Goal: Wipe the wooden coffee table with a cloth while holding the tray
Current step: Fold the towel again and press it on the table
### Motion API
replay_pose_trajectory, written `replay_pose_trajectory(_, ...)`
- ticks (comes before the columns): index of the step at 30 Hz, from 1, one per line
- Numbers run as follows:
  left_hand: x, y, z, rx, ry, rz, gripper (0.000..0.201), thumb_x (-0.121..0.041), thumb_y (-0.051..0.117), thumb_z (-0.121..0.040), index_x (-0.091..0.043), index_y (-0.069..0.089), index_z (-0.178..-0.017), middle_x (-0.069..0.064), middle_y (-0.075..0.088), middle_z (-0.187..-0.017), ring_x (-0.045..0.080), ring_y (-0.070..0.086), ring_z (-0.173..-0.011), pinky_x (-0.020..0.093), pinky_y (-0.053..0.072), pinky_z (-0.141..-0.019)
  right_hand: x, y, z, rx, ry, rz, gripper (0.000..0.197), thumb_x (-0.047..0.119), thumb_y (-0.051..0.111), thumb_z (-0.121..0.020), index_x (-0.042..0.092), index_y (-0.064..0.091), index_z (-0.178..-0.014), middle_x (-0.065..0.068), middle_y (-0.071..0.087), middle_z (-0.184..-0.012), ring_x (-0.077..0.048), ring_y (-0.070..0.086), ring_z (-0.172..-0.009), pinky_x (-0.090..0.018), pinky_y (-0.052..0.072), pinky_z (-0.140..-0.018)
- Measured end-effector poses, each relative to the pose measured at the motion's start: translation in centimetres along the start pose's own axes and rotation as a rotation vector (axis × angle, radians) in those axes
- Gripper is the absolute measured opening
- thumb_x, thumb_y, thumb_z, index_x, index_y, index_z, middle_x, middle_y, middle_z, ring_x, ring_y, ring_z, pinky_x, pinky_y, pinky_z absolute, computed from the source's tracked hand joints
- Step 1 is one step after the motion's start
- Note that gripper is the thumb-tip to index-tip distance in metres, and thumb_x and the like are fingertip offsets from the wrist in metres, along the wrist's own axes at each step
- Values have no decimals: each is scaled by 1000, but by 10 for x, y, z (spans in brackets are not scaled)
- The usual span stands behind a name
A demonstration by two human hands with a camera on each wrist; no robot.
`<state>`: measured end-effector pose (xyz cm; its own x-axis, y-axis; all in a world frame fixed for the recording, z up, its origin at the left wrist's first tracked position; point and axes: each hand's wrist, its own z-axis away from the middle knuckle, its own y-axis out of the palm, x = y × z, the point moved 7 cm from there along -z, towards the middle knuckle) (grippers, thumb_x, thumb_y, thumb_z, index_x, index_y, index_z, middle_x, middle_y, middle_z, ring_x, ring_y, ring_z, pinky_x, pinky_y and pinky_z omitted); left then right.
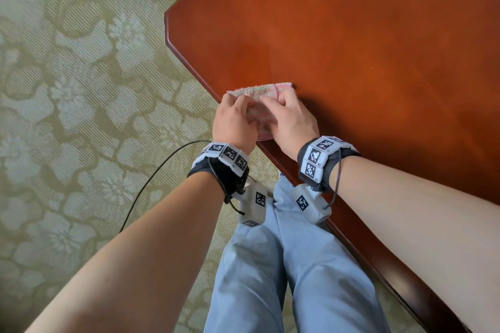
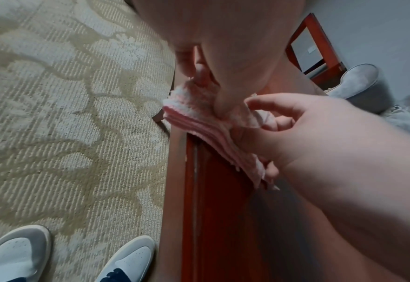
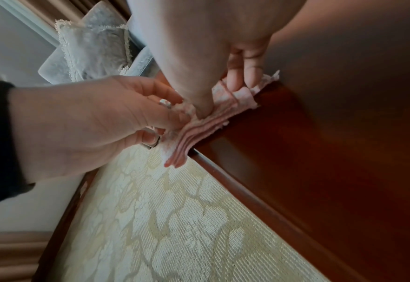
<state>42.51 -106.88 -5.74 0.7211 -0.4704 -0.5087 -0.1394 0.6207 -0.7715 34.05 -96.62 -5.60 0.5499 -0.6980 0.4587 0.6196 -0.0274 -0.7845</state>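
Head view: both hands meet at the near edge of the counter (image 1: 365, 35), left hand (image 1: 234, 119) and right hand (image 1: 293, 120) side by side, each closed on the same folded cloth (image 1: 261, 90). The cloth lies at the counter's edge, its near end overhanging toward the person. From above the cloth reads as a fuzzy cream-and-pink pad; the wrist views add what this one hides. Left wrist view: the cloth (image 2: 199, 122) shows stacked pink layers with a white fleecy top, the left thumb pressing down into it while the right hand (image 2: 303, 129) curls round its other end. Right wrist view: the right hand (image 3: 213, 63) pinches the layers of the cloth (image 3: 213, 116) from above, and the left hand (image 3: 97, 122) nips the fleecy corner between thumb and fingers. No tray shows in any view. Counter is glossy reddish-brown wood with a chamfered corner and a moulded edge (edge profile clear only in the wrist views). Floor: a ribbed beige carpet (image 1: 89, 89) with a pale floral pattern. Left wrist view alone shows two white shoes (image 2: 126, 261) on the carpet; right wrist view shows a grey fringed cushion (image 3: 95, 47) on grey upholstery. Light blue jeans (image 1: 284, 265), tagged wristbands, a black cable trailing off the left wrist.
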Motion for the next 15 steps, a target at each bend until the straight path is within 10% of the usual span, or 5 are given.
replay_pose_trajectory(15, -20, -21, -68, -87, -18, -61, 35, -8, 58, -78, -9, 66, -112, 14, 55, -107, 34, 56, -93, 46, 50, -78, 8, -32, -76, 35, 6, 41, 60, 12, 61, -84, 30, 45, -139, -4, 41, -130, -27, 51, -109, -38, 50, -74)
